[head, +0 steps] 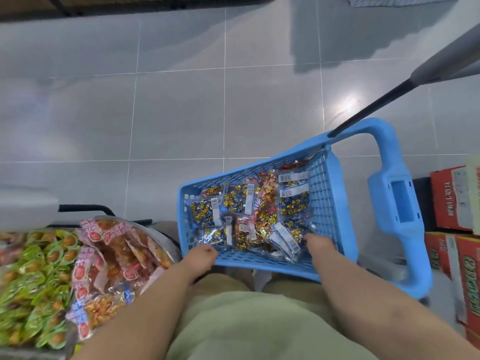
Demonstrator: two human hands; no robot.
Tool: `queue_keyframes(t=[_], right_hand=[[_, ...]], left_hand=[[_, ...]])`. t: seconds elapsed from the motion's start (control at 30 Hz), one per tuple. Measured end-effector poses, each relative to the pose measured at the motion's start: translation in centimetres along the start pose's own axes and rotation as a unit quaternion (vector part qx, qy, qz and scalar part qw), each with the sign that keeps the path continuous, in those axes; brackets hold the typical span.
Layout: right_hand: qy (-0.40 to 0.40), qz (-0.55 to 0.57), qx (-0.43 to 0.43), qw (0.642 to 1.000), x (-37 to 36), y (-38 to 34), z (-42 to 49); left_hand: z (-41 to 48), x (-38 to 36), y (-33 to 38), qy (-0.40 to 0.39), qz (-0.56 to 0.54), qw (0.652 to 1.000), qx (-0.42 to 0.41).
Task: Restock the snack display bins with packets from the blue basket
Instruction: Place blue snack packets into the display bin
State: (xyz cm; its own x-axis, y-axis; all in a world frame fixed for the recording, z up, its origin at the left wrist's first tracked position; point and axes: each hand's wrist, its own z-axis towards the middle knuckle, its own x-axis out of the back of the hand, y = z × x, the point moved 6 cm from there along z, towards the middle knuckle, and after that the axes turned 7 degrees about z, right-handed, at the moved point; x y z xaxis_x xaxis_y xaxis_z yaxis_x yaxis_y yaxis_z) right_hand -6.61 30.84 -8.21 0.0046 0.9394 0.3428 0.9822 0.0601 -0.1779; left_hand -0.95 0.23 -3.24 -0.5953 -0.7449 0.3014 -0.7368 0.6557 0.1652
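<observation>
1 blue basket; left hand fingers grip its rim, right hand fingers hidden.

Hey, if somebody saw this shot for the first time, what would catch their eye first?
The bright blue basket stands out right of centre against the grey tiled floor, filled with shiny snack packets. The left hand is at its near rim and the right hand is down among the packets. At lower left lie heaps of green packets and pink-labelled packets.
</observation>
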Motion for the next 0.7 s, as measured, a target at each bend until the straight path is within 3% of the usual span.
queue_keyframes(t=[0.43, 0.7], right_hand=[[-0.033, 0.239, -0.112, 0.964, -2.6, 1.9, 1.3], [-0.101, 0.252, -0.097, 0.958, -2.9, 1.4, -0.3]], left_hand=[[1.1, -1.0, -0.4, -0.003, -0.031, 0.999, 0.018], [1.3, -0.3, 1.8, -0.004, -0.090, 0.996, 0.027]])
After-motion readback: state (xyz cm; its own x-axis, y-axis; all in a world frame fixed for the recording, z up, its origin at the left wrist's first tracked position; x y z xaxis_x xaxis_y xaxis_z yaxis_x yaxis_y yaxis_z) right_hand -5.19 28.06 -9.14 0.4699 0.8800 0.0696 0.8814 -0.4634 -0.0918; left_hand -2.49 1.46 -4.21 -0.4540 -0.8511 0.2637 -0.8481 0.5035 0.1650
